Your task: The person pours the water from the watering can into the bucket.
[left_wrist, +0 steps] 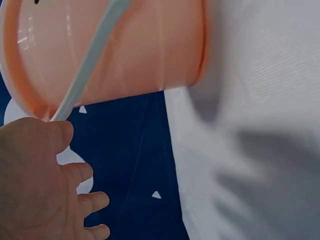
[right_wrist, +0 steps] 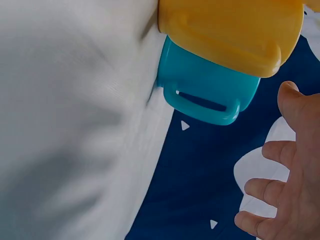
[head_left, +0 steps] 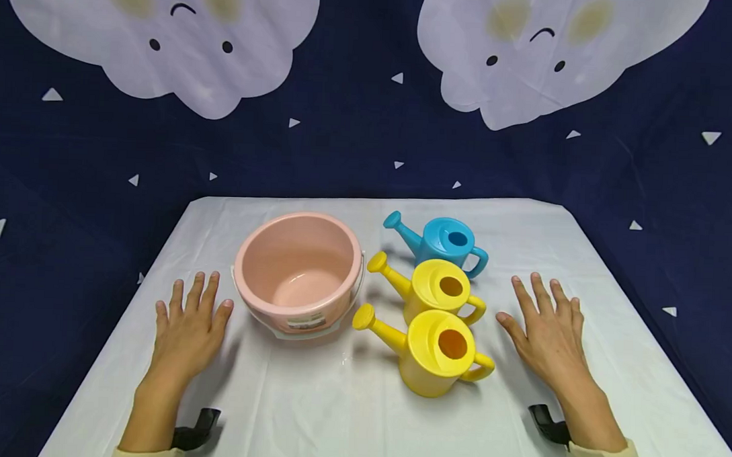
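My left hand is palm down with fingers spread, just left of a pink bucket. The bucket stands upright, its pale handle hanging down along the side. To its right, three toy watering cans stand in a row, spouts to the left: a blue one at the back, a yellow one in the middle and another yellow one in front. On the far right, my right hand is spread too, nearest the cans' handles. Neither hand holds anything.
A white cloth covers the table. Behind it hangs a dark blue curtain with white clouds and small triangles. Black curved pieces, a left one and a right one, sit at the wrists.
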The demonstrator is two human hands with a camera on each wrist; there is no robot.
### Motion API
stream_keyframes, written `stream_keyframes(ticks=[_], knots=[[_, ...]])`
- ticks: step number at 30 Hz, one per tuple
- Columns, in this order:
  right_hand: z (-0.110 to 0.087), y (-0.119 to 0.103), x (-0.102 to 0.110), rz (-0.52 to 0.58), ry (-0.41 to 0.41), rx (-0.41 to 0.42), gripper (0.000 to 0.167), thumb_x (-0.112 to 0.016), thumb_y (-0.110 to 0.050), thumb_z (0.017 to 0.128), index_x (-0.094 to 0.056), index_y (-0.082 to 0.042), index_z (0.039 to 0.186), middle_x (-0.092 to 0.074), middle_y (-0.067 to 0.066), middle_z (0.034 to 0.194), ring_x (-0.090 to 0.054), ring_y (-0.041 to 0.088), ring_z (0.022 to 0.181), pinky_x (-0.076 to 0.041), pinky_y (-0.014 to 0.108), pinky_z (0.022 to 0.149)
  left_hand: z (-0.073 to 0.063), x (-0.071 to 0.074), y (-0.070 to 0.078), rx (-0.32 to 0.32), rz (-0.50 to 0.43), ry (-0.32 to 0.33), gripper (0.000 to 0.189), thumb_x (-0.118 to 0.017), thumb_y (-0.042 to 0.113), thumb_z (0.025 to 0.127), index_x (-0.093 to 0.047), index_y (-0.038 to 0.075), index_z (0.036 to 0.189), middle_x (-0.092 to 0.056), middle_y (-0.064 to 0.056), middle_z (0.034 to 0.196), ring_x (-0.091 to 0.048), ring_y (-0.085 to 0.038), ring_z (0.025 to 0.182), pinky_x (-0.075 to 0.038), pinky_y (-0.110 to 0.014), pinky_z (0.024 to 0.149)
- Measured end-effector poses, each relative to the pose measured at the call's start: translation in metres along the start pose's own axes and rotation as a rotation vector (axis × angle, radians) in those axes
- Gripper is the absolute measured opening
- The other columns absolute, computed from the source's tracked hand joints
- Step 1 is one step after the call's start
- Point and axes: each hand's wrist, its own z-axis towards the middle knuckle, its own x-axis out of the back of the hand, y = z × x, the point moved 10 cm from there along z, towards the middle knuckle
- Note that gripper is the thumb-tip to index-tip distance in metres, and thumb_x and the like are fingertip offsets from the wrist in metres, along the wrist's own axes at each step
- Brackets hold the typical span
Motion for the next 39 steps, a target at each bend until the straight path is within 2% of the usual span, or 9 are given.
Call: stream_keyframes(ticks=[10, 16, 21, 26, 34, 39], knots=[[-0.001, -0.003, 0.009, -0.017, 0.014, 0.019, 0.071, -0.046, -0.049, 0.096, -0.013, -0.022, 0.153, -0.015, 0.021, 0.157, -0.004, 0.046, 0.144, 0.005, 0.066, 0.113, 0.002, 0.02, -0.002, 0.009, 0.006, 0.042, 0.062, -0.02, 0.047, 0.102, -0.007, 0.013, 0.153, -0.007, -0.024, 0.157, 0.012, -0.046, 0.144, 0.008, -0.071, 0.108], [-0.002, -0.004, 0.013, -0.025, 0.008, 0.014, 0.071, -0.045, -0.049, 0.096, -0.012, -0.022, 0.153, -0.014, 0.021, 0.157, -0.008, 0.048, 0.143, 0.006, 0.066, 0.112, 0.004, 0.032, 0.002, 0.0, 0.003, 0.067, 0.062, -0.02, 0.047, 0.102, -0.005, 0.015, 0.153, -0.006, -0.023, 0.157, 0.013, -0.045, 0.144, 0.01, -0.068, 0.11], [-0.005, -0.005, 0.014, -0.009, 0.013, 0.019, 0.071, -0.044, -0.05, 0.096, -0.012, -0.022, 0.153, -0.013, 0.022, 0.157, -0.009, 0.05, 0.142, 0.007, 0.066, 0.112, 0.004, 0.036, 0.006, -0.005, -0.015, 0.071, 0.062, -0.019, 0.047, 0.102, -0.005, 0.016, 0.153, -0.005, -0.022, 0.158, 0.011, -0.047, 0.144, 0.009, -0.066, 0.111], [-0.009, -0.006, 0.019, 0.023, 0.044, 0.024, 0.07, -0.046, -0.048, 0.096, -0.016, -0.021, 0.153, -0.017, 0.022, 0.156, -0.016, 0.052, 0.14, 0.002, 0.068, 0.112, 0.006, 0.04, 0.01, -0.018, -0.028, 0.087, 0.062, -0.02, 0.047, 0.102, -0.005, 0.016, 0.153, -0.007, -0.022, 0.158, 0.008, -0.045, 0.144, 0.007, -0.065, 0.112], [-0.016, -0.01, 0.022, 0.134, 0.052, 0.034, 0.07, -0.05, -0.045, 0.095, -0.018, -0.02, 0.152, -0.018, 0.021, 0.156, -0.014, 0.048, 0.142, -0.004, 0.071, 0.109, 0.01, 0.047, 0.02, -0.05, -0.109, 0.098, 0.061, -0.023, 0.045, 0.102, -0.009, 0.016, 0.153, -0.011, -0.021, 0.158, 0.001, -0.043, 0.146, 0.0, -0.066, 0.113], [-0.021, -0.013, 0.025, 0.208, 0.056, 0.042, 0.072, -0.055, -0.042, 0.093, -0.02, -0.022, 0.152, -0.021, 0.019, 0.156, -0.019, 0.048, 0.141, -0.018, 0.074, 0.101, 0.012, 0.05, 0.025, -0.081, -0.157, 0.105, 0.061, -0.027, 0.044, 0.102, -0.014, 0.014, 0.153, -0.015, -0.022, 0.157, -0.003, -0.043, 0.146, -0.003, -0.067, 0.112]])
